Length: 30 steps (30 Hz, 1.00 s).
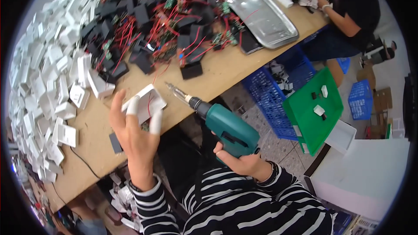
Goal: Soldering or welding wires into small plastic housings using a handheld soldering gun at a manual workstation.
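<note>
My left hand [133,132], with white finger cots on two fingers, holds a small white plastic housing [146,100] with a thin red wire just above the wooden table's near edge [217,76]. My right hand [241,161] grips a teal electric screwdriver [228,130]. Its metal bit [176,91] points up and left toward the housing, a short gap away. Both forearms wear black-and-white striped sleeves.
A big heap of white housings [43,69] fills the table's left. Black modules with red wires [161,21] lie in the middle, beside a metal tray [259,13]. Another person [348,13] sits at the far right. Blue crates [272,89] and a green tray [315,109] stand beside the table.
</note>
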Each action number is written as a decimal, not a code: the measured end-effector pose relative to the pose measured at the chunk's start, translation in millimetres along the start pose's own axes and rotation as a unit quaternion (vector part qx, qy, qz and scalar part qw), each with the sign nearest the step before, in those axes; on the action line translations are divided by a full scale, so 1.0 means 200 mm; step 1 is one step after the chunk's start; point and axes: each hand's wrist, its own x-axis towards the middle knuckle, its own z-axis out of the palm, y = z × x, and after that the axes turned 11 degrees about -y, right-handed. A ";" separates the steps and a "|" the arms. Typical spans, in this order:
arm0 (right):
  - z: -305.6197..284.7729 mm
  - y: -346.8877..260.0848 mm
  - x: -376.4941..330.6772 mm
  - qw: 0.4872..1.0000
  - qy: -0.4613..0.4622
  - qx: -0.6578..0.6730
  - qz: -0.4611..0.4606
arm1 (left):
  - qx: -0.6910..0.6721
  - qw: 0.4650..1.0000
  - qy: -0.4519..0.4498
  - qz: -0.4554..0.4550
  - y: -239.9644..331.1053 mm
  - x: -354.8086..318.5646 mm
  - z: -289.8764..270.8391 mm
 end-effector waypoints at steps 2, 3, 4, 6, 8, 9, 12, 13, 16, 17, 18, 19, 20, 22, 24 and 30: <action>-0.01 -0.01 -0.01 1.000 -0.007 0.019 -0.018 | 0.054 0.998 -0.033 0.011 0.06 -0.01 -0.06; -0.02 -0.02 -0.01 1.000 0.000 0.011 -0.022 | 0.119 0.990 -0.072 0.009 0.08 -0.01 -0.08; -0.02 -0.03 0.00 1.000 0.005 0.006 -0.024 | 0.132 0.984 -0.121 0.000 0.05 -0.02 -0.07; -0.02 -0.04 -0.01 1.000 0.013 -0.004 -0.027 | 0.086 0.990 -0.110 -0.012 0.00 -0.02 -0.02; -0.01 -0.05 -0.01 0.999 0.008 -0.017 -0.041 | 0.021 0.996 -0.085 -0.015 -0.04 0.00 0.01; 0.00 -0.05 -0.01 0.999 0.012 -0.020 -0.043 | 0.018 0.996 -0.084 -0.011 -0.05 0.01 0.00; 0.02 -0.06 -0.03 0.999 0.029 0.015 -0.033 | 0.031 0.999 -0.040 -0.006 -0.13 -0.01 -0.05; 0.02 -0.06 -0.03 0.999 0.019 0.007 -0.025 | 0.035 0.998 -0.042 -0.011 -0.18 -0.04 -0.08; 0.01 -0.13 -0.02 1.000 -0.015 -0.009 0.003 | -0.293 0.945 0.073 -0.128 -0.30 -0.21 -0.25; 0.01 -0.15 -0.01 0.999 -0.022 -0.034 0.017 | -0.300 0.944 0.075 -0.114 -0.27 -0.21 -0.35; 0.01 -0.16 -0.01 1.000 0.002 -0.019 -0.010 | -0.379 0.914 0.085 -0.120 -0.31 -0.24 -0.41; 0.03 -0.17 -0.01 0.999 0.017 0.003 -0.034 | -0.448 0.878 0.105 -0.130 -0.36 -0.32 -0.49; 0.03 -0.17 -0.02 0.998 0.046 -0.006 -0.042 | -0.471 0.862 0.112 -0.149 -0.41 -0.40 -0.53; 0.02 -0.15 -0.02 0.995 0.072 -0.023 -0.067 | -0.512 0.833 0.113 -0.175 -0.46 -0.61 -0.63; 0.00 -0.14 -0.01 0.993 0.057 -0.033 -0.102 | -0.480 0.843 0.103 -0.219 -0.46 -0.82 -0.69; 0.01 -0.11 0.01 0.992 0.048 -0.019 -0.117 | -0.215 0.858 -0.097 -0.457 -0.68 -1.42 -0.60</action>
